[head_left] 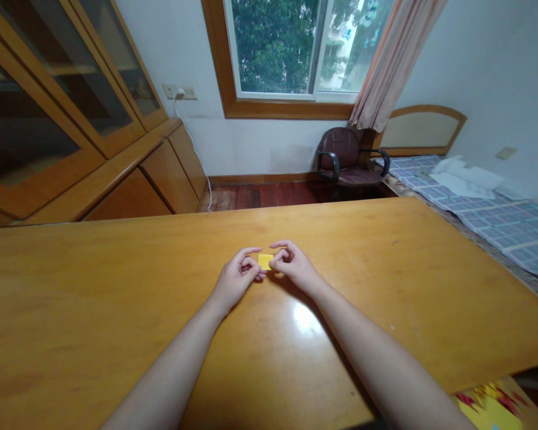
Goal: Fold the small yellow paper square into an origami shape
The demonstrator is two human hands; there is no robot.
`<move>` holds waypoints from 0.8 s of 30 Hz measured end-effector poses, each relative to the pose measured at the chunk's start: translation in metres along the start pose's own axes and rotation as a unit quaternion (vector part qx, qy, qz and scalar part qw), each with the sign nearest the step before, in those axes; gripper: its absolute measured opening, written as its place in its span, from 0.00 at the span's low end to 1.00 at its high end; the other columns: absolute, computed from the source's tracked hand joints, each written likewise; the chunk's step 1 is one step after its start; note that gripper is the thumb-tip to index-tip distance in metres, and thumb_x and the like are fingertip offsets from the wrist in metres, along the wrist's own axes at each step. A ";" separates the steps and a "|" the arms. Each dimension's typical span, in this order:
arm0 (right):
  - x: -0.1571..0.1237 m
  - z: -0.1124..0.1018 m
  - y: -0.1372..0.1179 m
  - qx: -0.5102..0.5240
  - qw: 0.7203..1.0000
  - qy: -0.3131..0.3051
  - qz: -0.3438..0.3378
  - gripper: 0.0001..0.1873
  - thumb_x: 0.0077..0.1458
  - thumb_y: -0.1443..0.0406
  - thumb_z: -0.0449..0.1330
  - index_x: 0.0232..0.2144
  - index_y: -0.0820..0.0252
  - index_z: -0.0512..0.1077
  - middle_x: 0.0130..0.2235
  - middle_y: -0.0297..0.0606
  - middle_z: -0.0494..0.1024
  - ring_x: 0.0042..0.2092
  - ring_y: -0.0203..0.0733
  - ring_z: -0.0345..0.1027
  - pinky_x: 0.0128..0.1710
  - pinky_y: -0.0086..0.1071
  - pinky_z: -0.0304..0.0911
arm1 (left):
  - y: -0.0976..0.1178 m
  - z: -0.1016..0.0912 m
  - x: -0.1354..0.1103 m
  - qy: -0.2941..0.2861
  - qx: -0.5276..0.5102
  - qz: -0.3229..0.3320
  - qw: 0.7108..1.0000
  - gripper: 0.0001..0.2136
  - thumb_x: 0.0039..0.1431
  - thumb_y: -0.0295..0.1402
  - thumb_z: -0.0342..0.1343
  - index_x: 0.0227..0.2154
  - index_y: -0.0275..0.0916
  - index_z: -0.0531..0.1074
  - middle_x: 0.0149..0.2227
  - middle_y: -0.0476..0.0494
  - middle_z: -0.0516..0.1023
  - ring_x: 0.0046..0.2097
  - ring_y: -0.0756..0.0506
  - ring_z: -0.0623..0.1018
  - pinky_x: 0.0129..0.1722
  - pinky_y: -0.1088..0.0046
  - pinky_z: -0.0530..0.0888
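The right hand (298,269) is pinched on the right edge of a small yellow paper square (265,261), and the left hand (237,278) on its lower left corner, over the wooden tabletop (138,280), where this paper could crease or tear if both pull unevenly

Free tabletop (94,310) beside grips (235,283) (298,270) and forearms (177,364) (367,337)

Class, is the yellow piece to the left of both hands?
No, the yellow piece is between the left hand and the right hand.
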State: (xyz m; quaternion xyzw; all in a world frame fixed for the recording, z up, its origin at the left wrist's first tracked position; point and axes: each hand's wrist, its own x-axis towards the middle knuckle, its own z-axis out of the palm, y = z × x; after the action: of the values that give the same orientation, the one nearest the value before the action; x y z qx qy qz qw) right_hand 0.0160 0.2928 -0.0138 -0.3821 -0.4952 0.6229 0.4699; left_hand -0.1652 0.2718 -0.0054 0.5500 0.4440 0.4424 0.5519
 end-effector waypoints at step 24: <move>0.001 -0.001 -0.001 -0.015 0.999 0.030 -0.010 0.20 0.44 0.64 0.66 0.41 0.60 0.67 0.23 0.26 0.72 0.25 0.33 0.65 0.27 0.27 0.61 | -0.008 -0.004 0.001 0.003 -0.018 0.026 0.999 0.19 0.59 0.37 0.56 0.51 0.35 0.65 0.32 0.44 0.79 0.36 0.44 0.82 0.39 0.66 0.78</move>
State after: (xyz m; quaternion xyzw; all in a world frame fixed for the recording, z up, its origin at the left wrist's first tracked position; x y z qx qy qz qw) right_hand 0.0172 0.2941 -0.0136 -0.4028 -0.4937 0.5988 0.4852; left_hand -0.1690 0.2737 -0.0132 0.5500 0.4230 0.4663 0.5487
